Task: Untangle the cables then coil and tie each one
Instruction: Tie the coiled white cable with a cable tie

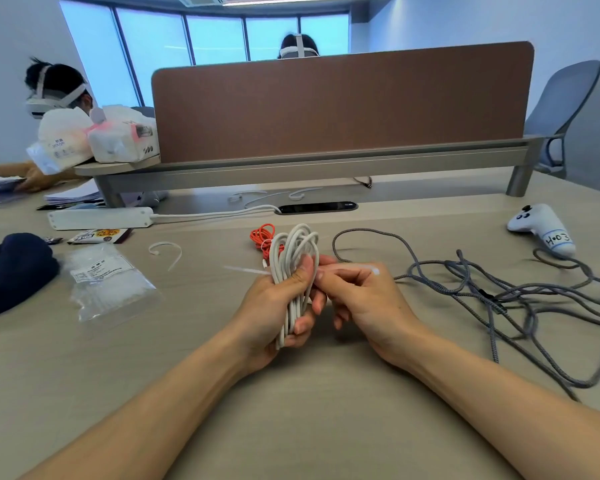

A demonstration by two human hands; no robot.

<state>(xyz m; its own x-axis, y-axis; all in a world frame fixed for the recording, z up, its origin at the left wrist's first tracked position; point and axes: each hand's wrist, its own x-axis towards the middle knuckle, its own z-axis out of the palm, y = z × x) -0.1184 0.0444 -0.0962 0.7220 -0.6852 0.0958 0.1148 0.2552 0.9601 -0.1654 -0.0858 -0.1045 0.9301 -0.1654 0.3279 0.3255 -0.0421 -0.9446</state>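
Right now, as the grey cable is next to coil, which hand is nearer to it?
Right. The right hand pinches a zip tie just left of the grey cable; the left hand grips the white coil, farther left.

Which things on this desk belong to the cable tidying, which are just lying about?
Job: coiled white cable in left hand; translucent zip tie in right hand; coiled orange cable; tangled grey braided cable; clear bag of zip ties.
Lying about: white power strip; white game controller; dark blue cloth; snack packet.

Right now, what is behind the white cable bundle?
An orange cable, coiled, lies on the table behind the white cable bundle. The bundle covers its right part.
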